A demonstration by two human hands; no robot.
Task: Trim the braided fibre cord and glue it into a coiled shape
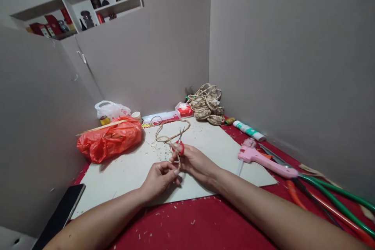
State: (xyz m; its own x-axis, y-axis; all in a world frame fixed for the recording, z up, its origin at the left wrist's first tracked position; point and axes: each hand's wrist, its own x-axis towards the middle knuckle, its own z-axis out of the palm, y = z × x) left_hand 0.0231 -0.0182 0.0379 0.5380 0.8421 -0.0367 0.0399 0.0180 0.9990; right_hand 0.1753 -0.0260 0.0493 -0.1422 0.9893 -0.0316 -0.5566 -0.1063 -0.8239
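Note:
My left hand [158, 179] is closed, its thumb and fingertips pinching the lower end of a thin braided straw cord [166, 139]. From there the cord runs up past my right fingers and curves into a loose loop over the white board. My right hand [197, 163] is closed around small red-handled scissors [181, 147], their blades pointing up and away from me across the loop. Its fingertips also touch the cord; whether they grip it I cannot tell. Small straw clippings lie about the board under both hands.
A white board [117, 179] covers part of the red cloth [187, 226]. Left stands an orange plastic bag [108, 140]; at the back are coiled straw pieces [206, 105]. A pink glue gun [263, 161] and green-handled shears [336, 195] lie right, a black phone-like slab [63, 215] left.

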